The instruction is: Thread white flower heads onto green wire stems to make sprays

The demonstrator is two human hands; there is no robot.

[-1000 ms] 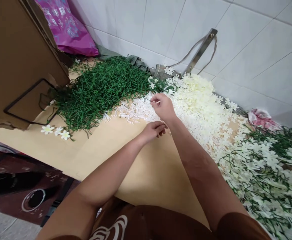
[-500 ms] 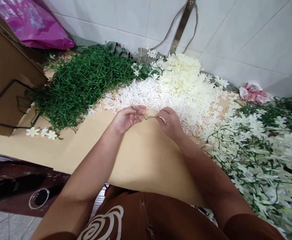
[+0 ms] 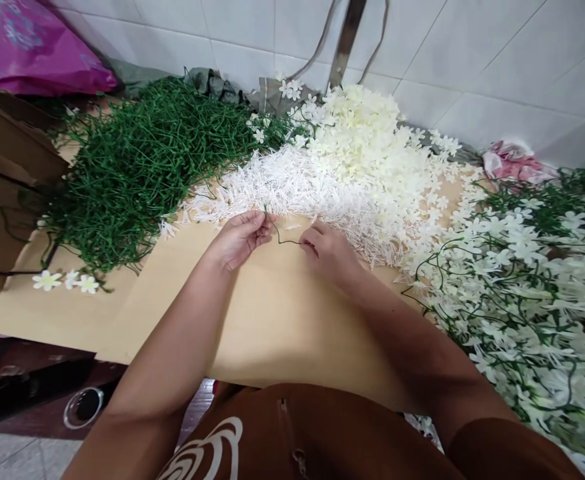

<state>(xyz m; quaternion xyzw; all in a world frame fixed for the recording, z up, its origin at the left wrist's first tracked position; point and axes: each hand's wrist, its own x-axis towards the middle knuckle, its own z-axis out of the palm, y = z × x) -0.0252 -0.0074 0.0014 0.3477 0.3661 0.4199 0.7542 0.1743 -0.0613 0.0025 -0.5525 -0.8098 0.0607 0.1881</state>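
My left hand point(image 3: 239, 239) and my right hand point(image 3: 328, 250) meet over the tan paper sheet point(image 3: 282, 313), each pinching an end of one thin green wire stem point(image 3: 283, 239). Just beyond my fingers lies a heap of white spiky flower centres point(image 3: 282, 187). Behind it rises a pile of cream petals point(image 3: 367, 140). A mound of loose green stems point(image 3: 142, 160) fills the left.
Finished white-flowered vines point(image 3: 522, 293) are piled at the right. A cardboard box point(image 3: 2, 193) stands at the left edge, with three assembled flowers point(image 3: 67, 281) on the paper in front of it. A purple bag point(image 3: 32, 47) and a pink cloth point(image 3: 515, 163) lie by the tiled wall.
My right hand drew back from the white heap with the stem, and my left hand came up to take its other end. Both hands now sit closer to me.
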